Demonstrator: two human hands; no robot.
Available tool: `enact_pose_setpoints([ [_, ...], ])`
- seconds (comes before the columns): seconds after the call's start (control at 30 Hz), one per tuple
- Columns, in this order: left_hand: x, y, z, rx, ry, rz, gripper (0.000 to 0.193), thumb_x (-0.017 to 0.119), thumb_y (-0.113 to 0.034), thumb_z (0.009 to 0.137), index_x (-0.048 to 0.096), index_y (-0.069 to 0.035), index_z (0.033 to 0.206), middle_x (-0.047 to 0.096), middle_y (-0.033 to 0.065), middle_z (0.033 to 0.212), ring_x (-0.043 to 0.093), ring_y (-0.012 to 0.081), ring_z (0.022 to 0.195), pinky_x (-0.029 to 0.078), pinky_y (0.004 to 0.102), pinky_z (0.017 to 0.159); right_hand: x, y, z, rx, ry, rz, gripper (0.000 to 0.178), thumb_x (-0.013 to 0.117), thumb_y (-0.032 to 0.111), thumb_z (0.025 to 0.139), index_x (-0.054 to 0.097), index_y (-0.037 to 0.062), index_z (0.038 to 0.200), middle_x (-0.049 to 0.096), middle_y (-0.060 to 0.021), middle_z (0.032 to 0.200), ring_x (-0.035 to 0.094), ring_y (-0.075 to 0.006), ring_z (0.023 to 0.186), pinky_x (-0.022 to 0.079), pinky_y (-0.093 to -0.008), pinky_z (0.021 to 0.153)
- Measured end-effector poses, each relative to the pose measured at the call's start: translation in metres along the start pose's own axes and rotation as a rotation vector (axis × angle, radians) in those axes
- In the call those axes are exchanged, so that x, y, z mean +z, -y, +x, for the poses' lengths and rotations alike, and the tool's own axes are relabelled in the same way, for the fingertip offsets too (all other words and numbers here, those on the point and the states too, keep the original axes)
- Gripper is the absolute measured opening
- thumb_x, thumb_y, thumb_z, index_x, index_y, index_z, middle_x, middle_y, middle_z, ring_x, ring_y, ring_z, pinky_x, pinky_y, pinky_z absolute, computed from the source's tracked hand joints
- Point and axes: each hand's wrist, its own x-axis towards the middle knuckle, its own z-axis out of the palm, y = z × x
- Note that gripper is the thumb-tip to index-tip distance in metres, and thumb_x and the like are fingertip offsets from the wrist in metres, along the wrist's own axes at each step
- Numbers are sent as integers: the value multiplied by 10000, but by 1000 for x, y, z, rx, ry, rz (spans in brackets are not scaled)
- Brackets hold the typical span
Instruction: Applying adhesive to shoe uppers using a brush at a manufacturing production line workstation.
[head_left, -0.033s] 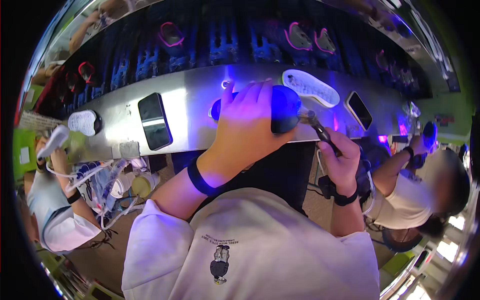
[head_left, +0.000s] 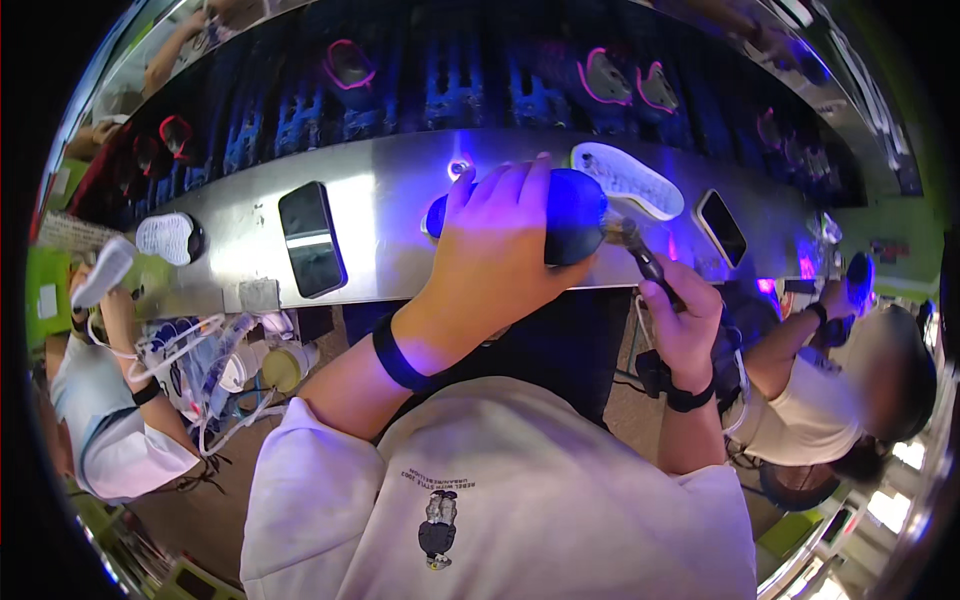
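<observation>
Under blue light, my left hand [head_left: 500,225] is wrapped over a dark shoe upper [head_left: 575,215], holding it above the near part of the metal bench; its thumb lies along the near side. My fingers hide much of the shoe. My right hand [head_left: 685,325] is closed on the dark handle of a brush [head_left: 645,258]. The bristles meet the shoe's right end, though exactly where they touch is hard to see. Just beyond the shoe lies a white shoe sole [head_left: 635,185], hollow side up.
On the metal bench [head_left: 390,260] are a dark phone [head_left: 312,240] to the left and another phone [head_left: 720,228] to the right. Another sole [head_left: 165,238] lies far left. Pink-edged shoe parts [head_left: 606,78] sit on the dark conveyor behind. Co-workers sit at both sides.
The whole view has shifted very slightly. Both hands keep their grips, and the brush stays at the shoe's right end. The left co-worker's sole has moved a little.
</observation>
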Motion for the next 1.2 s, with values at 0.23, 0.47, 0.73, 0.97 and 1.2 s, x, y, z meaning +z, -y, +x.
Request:
enact_pose_setpoints([
  [0.23, -28, 50, -19, -37, 397, 113, 1029, 858, -336, 705, 342, -79, 1557, 653, 208, 1129, 684, 394, 974, 564, 482, 794, 39, -33, 5, 388, 31, 451, 332, 719, 48, 932, 684, -45, 1249, 671, -4, 882, 571, -64, 727, 456, -220, 656],
  [0.47, -34, 48, -57, -30, 284, -296, 1074, 910, -336, 676, 352, -36, 1545, 664, 245, 1195, 677, 410, 1051, 561, 453, 887, 5, 13, 34, 294, 130, 418, 318, 718, 45, 933, 696, -41, 1238, 710, -35, 927, 603, -58, 804, 488, -231, 719],
  [0.73, -44, 9, -51, -157, 526, -870, 1067, 932, -277, 725, 325, -6, 1559, 533, 133, 1459, 537, 238, 1328, 421, 401, 1122, -23, 23, 33, 158, 273, 384, 332, 718, 59, 930, 688, -40, 1245, 753, -66, 1061, 645, -99, 952, 518, -281, 876],
  [0.97, -33, -7, -50, -357, 602, -1010, 910, 900, -237, 780, 396, 9, 1496, 619, 120, 1346, 615, 206, 1231, 492, 385, 1061, -39, 3, 18, 145, 315, 372, 312, 710, 36, 923, 702, -18, 1230, 757, -63, 1059, 639, -100, 951, 517, -285, 880],
  [1.2, -10, -8, -57, -688, 603, -1294, 712, 816, -181, 874, 437, 43, 1434, 636, 111, 1289, 632, 204, 1187, 502, 365, 1043, -4, -26, -20, 158, 209, 397, 290, 737, 31, 904, 725, -2, 1192, 757, -87, 1011, 651, -99, 903, 515, -270, 854],
])
